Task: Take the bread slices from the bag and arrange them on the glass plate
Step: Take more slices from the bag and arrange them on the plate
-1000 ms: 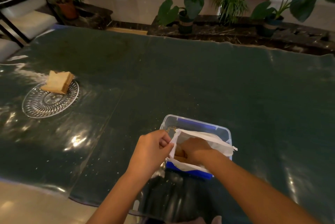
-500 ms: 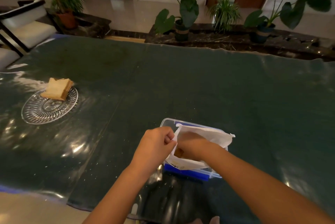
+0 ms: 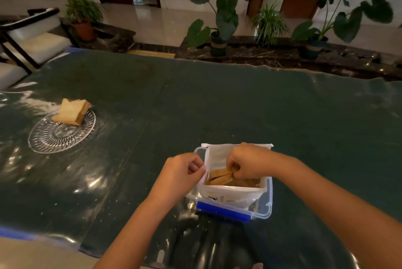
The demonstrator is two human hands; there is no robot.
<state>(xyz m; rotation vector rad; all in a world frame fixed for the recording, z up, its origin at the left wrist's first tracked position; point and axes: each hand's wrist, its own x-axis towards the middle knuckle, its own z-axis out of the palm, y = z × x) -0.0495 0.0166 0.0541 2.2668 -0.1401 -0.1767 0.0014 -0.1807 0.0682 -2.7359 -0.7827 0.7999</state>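
1. now, your right hand [image 3: 248,161] is down in the open mouth of the white bread bag [image 3: 230,194], fingers curled and pinched around the top edge of a bread slice [image 3: 219,176] inside it.
2. your left hand [image 3: 182,173] sits just beside the bag's left edge, thumb and forefinger pressed together on the plastic rim, holding the mouth open.
3. the bag stands upright inside a clear plastic container [image 3: 264,205] with a blue clip [image 3: 223,212] along its near side; the container rests on the dark green table cover [image 3: 239,105], close to your body.
4. inside the bag you can see the brown crust edges of several slices leaning together; how many there are cannot be told.
5. the glass plate [image 3: 54,140] lies well apart from the container, far to your left on the same cover, with a cut ray pattern across it.
6. a small stack of bread [image 3: 70,112] already sits at the plate's far rim, tilted slightly, with part of it reaching past the edge.
7. the rest of the plate's surface is bare glass.
8. beyond the table's far edge stand potted plants [image 3: 221,18] on a dark ledge, and a white cushioned chair [image 3: 37,40] sits at the far left corner.
9. crumbs speckle the cover between the plate and the container.
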